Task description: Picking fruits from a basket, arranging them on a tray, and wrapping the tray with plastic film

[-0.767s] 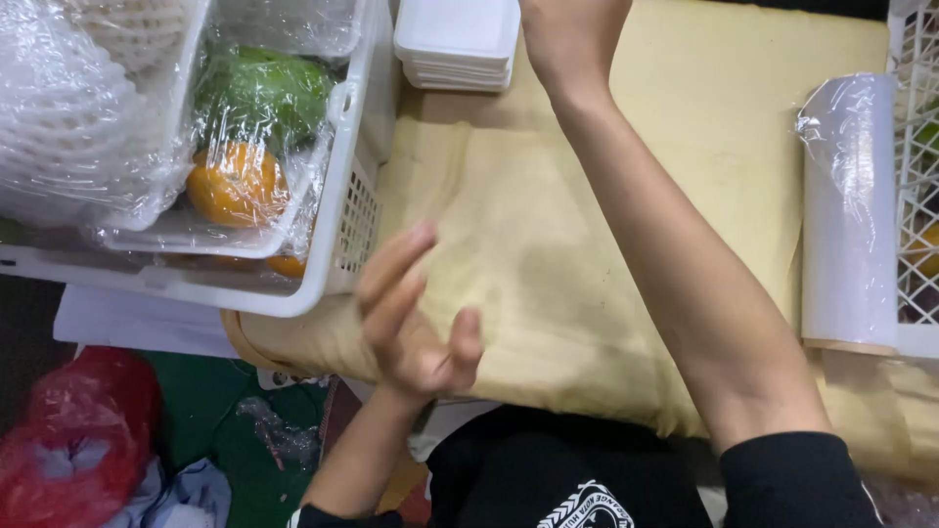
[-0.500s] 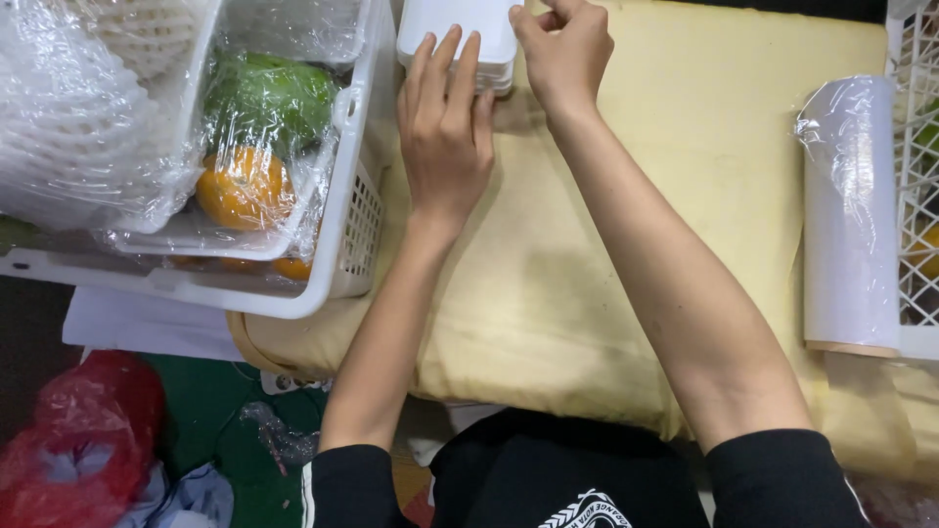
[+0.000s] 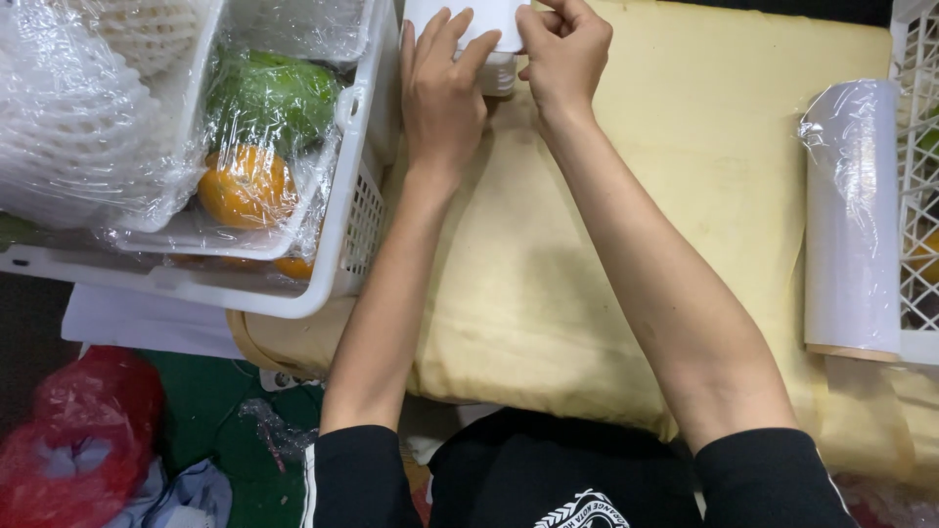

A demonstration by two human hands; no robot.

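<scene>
Both hands are up at the far edge of the tabletop (image 3: 626,225), working on the stack of white foam trays (image 3: 486,29); the left hand (image 3: 440,93) lies flat with fingers spread over the top tray, while the right hand (image 3: 565,51) is curled in a narrow pinch at the stack's right edge; the step looks like peeling one tray off the pile, which calls for holding the rest down while the top one lifts clear. Left of the left hand stands a white plastic basket (image 3: 354,210) holding a film-wrapped tray of an orange fruit (image 3: 243,186) and a green one (image 3: 269,96); well to the right of the right hand lies a roll of cling film (image 3: 851,215) against another white basket (image 3: 919,176).
</scene>
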